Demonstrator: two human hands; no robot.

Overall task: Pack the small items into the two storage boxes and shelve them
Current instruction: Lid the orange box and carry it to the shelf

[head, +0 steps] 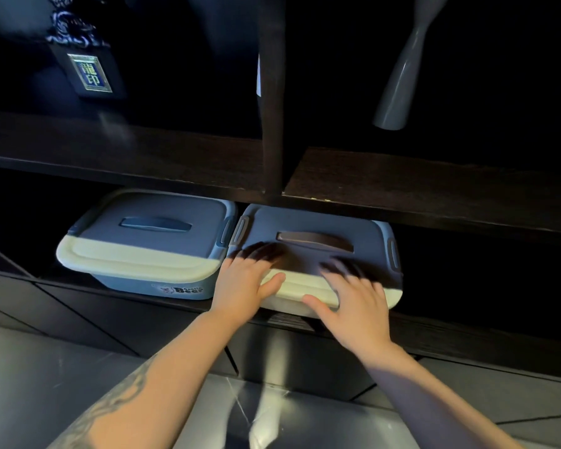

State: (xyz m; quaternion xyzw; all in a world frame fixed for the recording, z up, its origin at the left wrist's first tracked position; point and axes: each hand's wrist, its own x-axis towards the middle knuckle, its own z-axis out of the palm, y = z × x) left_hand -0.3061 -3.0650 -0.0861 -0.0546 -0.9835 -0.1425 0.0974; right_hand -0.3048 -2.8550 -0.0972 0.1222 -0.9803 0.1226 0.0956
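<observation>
At the frame's centre, both hands lie flat with fingers spread on the lid of the right storage box (324,254): left hand (246,283) at its near left corner, right hand (353,296) toward its right. The left storage box (143,241) sits just beside it on the same dark lower shelf (434,332).

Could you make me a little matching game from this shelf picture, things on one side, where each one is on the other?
Things:
1. left storage box
2. right storage box
3. grey vase
4. dark plaque

Places:
A. upper shelf, right compartment
B. lower shelf, under both hands
C. upper shelf, left compartment
D. lower shelf, untouched

Pairs: 1-D, 2-B, 3-A, 4-C. The left hand and right hand lie flat on that lid.
</observation>
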